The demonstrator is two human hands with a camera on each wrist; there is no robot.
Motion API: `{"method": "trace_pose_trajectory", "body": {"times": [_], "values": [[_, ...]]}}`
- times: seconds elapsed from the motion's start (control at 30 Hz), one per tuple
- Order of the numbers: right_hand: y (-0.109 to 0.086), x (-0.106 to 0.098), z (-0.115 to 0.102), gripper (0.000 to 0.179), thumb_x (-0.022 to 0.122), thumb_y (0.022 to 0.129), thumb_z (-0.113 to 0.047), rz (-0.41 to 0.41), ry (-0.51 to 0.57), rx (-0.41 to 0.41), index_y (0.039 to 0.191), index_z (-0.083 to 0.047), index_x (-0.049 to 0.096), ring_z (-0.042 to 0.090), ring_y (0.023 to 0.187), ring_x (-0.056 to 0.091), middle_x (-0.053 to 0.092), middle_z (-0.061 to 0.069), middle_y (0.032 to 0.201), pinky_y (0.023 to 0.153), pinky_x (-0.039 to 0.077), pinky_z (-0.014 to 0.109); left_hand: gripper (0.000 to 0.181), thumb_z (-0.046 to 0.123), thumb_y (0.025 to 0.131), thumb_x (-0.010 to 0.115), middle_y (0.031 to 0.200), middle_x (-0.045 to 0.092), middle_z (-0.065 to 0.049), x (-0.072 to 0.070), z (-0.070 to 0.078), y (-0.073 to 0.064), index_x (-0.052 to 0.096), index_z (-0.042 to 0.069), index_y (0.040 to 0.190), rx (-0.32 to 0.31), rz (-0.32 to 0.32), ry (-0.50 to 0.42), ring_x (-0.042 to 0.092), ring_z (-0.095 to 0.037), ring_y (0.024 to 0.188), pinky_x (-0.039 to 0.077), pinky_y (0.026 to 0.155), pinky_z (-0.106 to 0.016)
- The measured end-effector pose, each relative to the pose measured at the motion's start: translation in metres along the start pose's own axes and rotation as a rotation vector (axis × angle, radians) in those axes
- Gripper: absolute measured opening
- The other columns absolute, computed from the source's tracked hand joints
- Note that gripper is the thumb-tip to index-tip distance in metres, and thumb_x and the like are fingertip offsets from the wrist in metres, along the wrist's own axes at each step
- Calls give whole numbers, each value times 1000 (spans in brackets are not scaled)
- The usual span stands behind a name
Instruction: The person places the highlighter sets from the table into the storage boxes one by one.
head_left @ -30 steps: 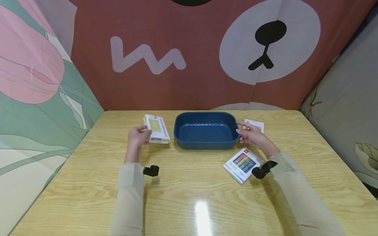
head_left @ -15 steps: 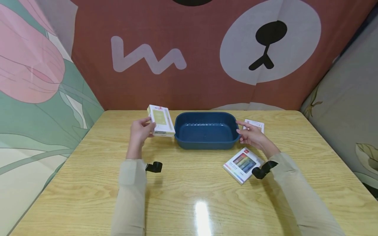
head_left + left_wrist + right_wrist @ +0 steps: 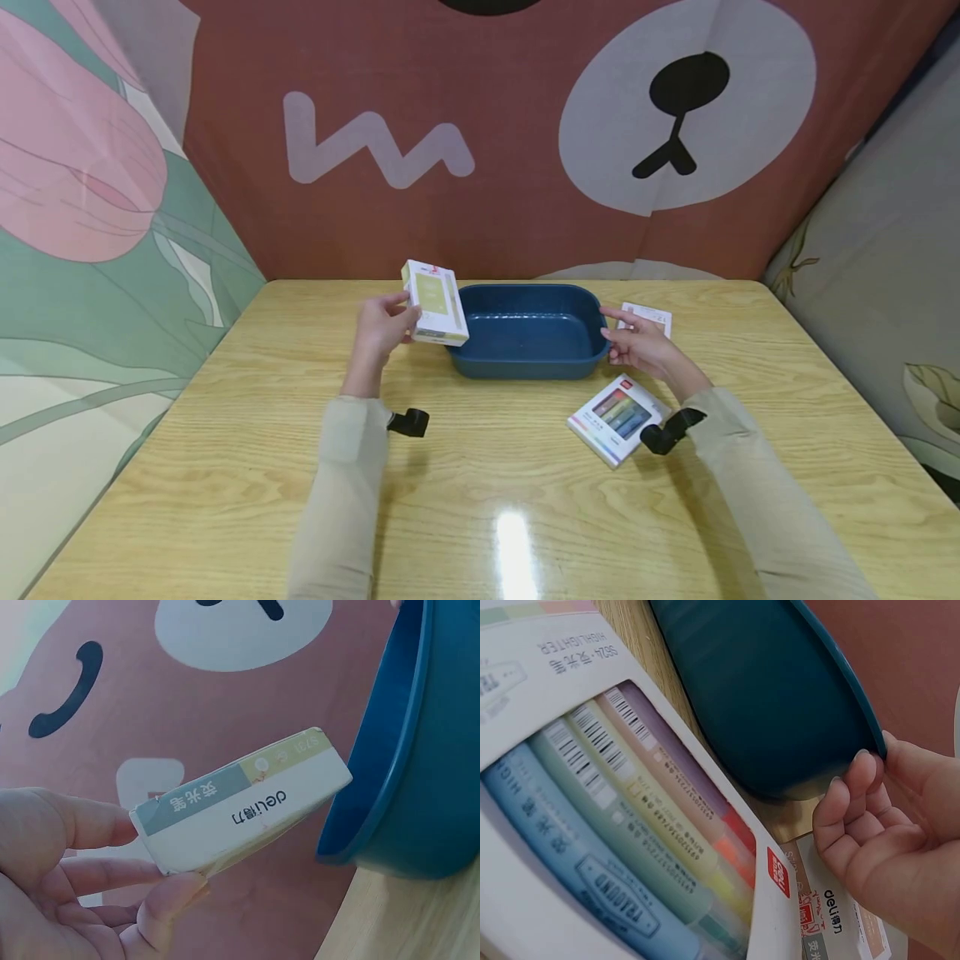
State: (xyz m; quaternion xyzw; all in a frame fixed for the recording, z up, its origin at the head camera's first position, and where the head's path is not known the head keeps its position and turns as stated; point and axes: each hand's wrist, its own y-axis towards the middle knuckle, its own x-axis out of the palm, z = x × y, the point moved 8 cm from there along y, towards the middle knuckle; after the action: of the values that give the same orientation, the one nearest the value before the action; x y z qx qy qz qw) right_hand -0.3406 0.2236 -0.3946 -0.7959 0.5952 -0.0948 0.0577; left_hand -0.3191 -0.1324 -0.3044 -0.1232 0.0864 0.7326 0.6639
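Observation:
My left hand (image 3: 381, 327) grips a white and yellow-green highlighter box (image 3: 441, 305) by its left edge, thumb on one side and fingers on the other. The box is raised and overlaps the left end of a dark blue plastic basin (image 3: 525, 368). In the left wrist view, the box's narrow side (image 3: 247, 806) carries the deli brand. At the basin's right end, my right hand (image 3: 643, 346) holds the rim, with curled fingers against the outer wall (image 3: 780, 712) in the right wrist view. The basin's visible inside holds nothing.
A windowed pack of coloured highlighters (image 3: 617, 421) lies in front of the basin's right end, partly under the right wrist's black camera mount (image 3: 671, 431). Another white box (image 3: 651, 316) lies behind the right hand. A printed cloth (image 3: 510, 225) hangs along the table's (image 3: 450, 483) back edge.
My left hand has lifted the highlighter box and carried it right, from beside the basin to over its left rim. The right hand and the basin have stayed in place.

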Motion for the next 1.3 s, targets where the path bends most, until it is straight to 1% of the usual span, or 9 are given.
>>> {"method": "trace_pose_trajectory", "body": {"times": [0.23,0.33,0.53,0.77,0.87,0.93,1.1,1.2,1.3], "values": [[0,0,1,56,47,94,-10,9,-11,10,143,-8,19,13,54,50,47,0,62,58,46,26,42,7,85,57,102,55,-22,14,4,3,49,-4,125,18,-32,70,55,-19,73,48,54,-23],[1,0,1,57,47,94,-11,5,-13,12,143,-8,18,13,54,50,47,0,63,58,46,26,42,8,86,57,103,57,-21,19,3,5,49,-2,125,12,-49,95,56,-20,76,50,57,-27],[2,-1,1,57,46,94,-10,12,-2,14,143,-9,18,13,54,50,46,0,62,57,45,26,43,9,86,57,105,57,-21,30,0,12,48,-2,127,0,-86,106,57,-22,79,50,65,-34],[2,-1,1,58,48,93,-11,19,-8,27,143,-10,19,13,54,50,46,0,63,58,45,26,42,6,85,58,102,56,-21,40,-5,16,49,-4,125,-17,-115,115,56,-20,75,51,61,-31],[3,-2,2,57,48,93,-12,25,-16,29,143,-10,19,13,54,50,47,0,62,58,46,26,42,6,85,58,101,56,-21,44,-6,17,49,-5,125,-13,-120,129,56,-20,74,50,59,-29],[3,-2,3,57,47,93,-12,31,-21,34,143,-11,20,13,54,50,47,0,62,58,46,26,42,6,85,58,102,57,-21,46,-6,17,49,-5,125,-17,-121,144,56,-21,75,50,61,-31],[3,-2,4,57,46,94,-12,35,-20,41,143,-12,19,13,54,51,48,0,60,58,46,26,42,7,86,58,103,57,-21,49,-12,19,48,-5,125,-44,-123,175,57,-21,76,50,61,-30],[2,-2,4,57,47,94,-12,34,-18,38,143,-11,20,13,53,51,48,1,60,57,46,26,42,6,86,58,102,58,-21,50,-16,22,48,-5,125,-44,-110,191,59,-21,75,50,57,-26],[2,-2,3,57,47,94,-12,31,-24,30,143,-11,19,13,53,51,48,1,59,57,46,26,41,5,84,59,99,60,-20,52,-20,27,50,-5,123,-34,-92,222,60,-22,69,50,57,-28]]}}
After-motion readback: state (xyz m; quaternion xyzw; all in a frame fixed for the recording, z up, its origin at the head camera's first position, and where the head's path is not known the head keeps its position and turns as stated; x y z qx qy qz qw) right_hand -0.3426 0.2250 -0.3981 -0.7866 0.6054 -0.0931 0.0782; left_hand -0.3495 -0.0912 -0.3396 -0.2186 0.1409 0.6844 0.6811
